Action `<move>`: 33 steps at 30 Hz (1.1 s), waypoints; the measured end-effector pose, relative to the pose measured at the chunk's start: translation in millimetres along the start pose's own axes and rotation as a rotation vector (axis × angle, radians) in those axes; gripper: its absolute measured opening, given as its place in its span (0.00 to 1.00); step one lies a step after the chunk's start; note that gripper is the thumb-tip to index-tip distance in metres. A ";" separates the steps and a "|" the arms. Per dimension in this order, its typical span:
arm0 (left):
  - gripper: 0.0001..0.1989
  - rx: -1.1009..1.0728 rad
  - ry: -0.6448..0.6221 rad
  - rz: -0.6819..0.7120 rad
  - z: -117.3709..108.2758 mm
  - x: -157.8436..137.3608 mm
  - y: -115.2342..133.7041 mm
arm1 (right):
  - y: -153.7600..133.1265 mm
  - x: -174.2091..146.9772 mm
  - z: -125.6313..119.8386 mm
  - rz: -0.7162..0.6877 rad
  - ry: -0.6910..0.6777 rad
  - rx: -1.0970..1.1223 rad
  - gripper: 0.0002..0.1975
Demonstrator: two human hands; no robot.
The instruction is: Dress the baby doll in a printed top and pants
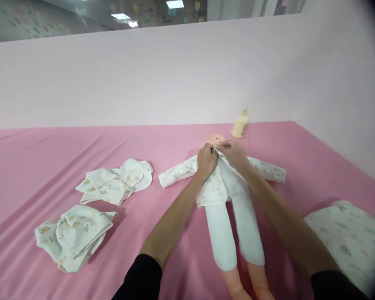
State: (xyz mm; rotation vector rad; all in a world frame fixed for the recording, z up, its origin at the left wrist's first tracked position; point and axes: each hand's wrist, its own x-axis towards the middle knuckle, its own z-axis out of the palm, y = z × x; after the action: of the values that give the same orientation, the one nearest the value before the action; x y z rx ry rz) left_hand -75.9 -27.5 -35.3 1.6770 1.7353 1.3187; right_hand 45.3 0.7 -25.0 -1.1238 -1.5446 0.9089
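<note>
A baby doll lies on its back on the pink cloth, its head partly hidden behind my hands. It wears white trousers and a white printed jacket whose sleeves stretch out to both sides. The jacket hangs open down the front below the collar. My left hand is closed on the jacket's edge near the neck. Beside it, my right hand pinches the other front edge at the collar. The fingertips of both hands almost meet there, and the exact point of contact is hard to see.
Two crumpled printed baby garments lie to the left, one farther back and one nearer. A pump bottle stands behind the doll by the white wall. A printed white cloth lies at the right.
</note>
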 end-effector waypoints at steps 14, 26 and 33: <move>0.06 -0.564 -0.304 -0.287 -22.6 7.7 6.5 | -1.2 -3.2 -0.4 -0.219 -0.004 -0.216 0.08; 0.07 -0.710 -0.313 -0.402 -31.6 10.7 7.0 | 5.4 -0.2 -7.8 -0.276 -0.123 -0.146 0.07; 0.08 -0.706 -0.317 -0.391 -26.5 13.9 1.9 | 9.6 1.5 -15.1 -0.231 -0.206 -0.104 0.09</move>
State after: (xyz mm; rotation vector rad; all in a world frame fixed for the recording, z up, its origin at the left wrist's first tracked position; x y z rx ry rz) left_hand -99.0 -24.2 -16.5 1.0143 1.1382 1.1991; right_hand 61.9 5.3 -29.9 -0.9211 -1.8658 0.8147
